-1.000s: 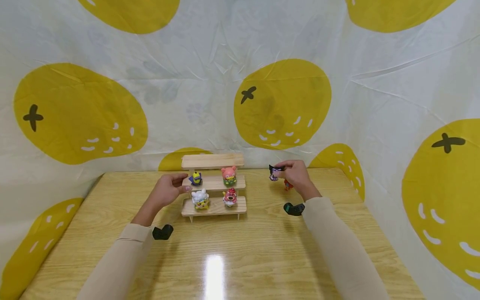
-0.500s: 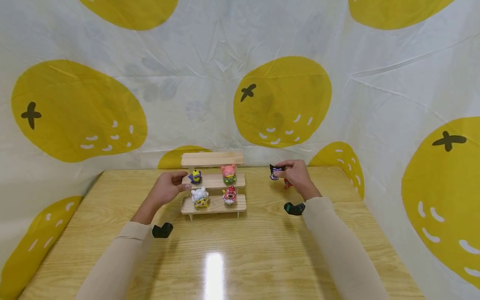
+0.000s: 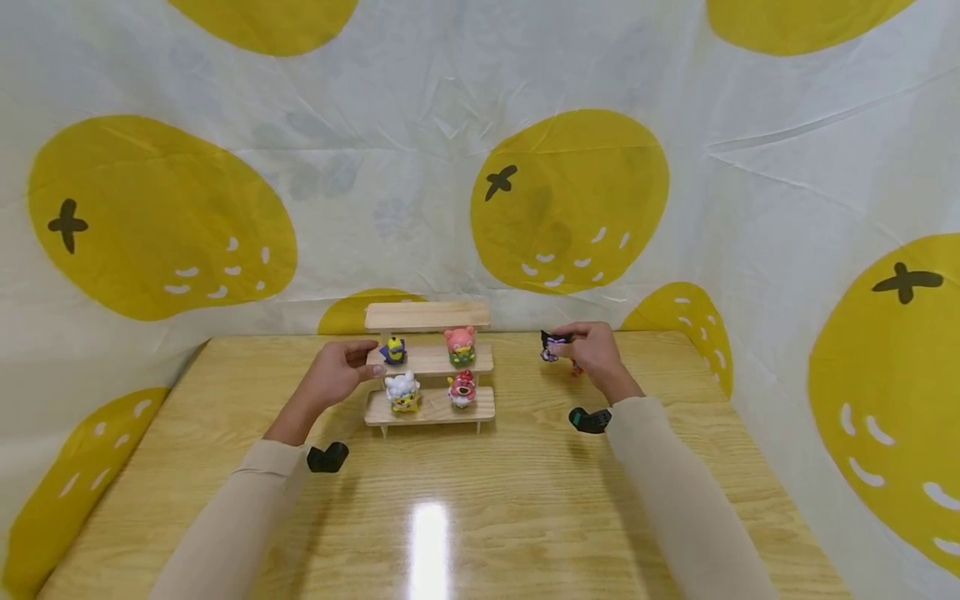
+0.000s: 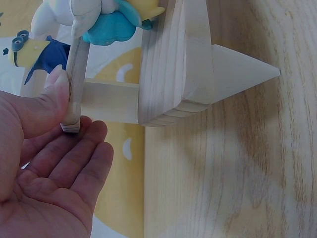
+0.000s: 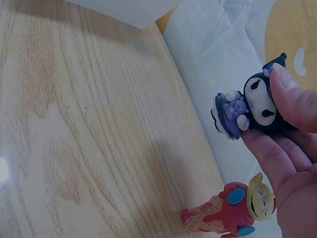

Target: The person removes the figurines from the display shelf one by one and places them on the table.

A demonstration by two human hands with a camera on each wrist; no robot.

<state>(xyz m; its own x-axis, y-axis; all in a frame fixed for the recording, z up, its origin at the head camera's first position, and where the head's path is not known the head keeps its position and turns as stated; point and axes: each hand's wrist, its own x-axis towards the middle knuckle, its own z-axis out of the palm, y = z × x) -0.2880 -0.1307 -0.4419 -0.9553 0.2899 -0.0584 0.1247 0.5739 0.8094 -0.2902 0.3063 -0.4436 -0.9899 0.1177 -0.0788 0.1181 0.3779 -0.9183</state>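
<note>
My left hand (image 3: pixel 335 373) grips the left end of the middle shelf (image 3: pixel 427 360) of a three-tier wooden display stand. In the left wrist view its thumb (image 4: pixel 58 87) lies on the upper face, with the fingers curled underneath. A black and purple figurine with a pointed hat (image 5: pixel 260 101) is pinched in my right hand (image 3: pixel 594 352), to the right of the stand. Below that hand, a red figurine with a yellow head (image 5: pixel 235 208) stands on the table, mostly covered by the hand in the head view.
A caped yellow figurine (image 3: pixel 393 351) and a pink one (image 3: pixel 461 345) occupy the middle shelf. The bottom shelf (image 3: pixel 431 410) bears a white-hooded yellow figurine (image 3: pixel 403 392) and a red-and-white one (image 3: pixel 462 389). A patterned cloth (image 3: pixel 405 208) hangs behind the table (image 3: pixel 510 492).
My right hand has sunk slightly with the black and purple figurine, covering more of the red one. The left hand keeps its hold on the shelf.
</note>
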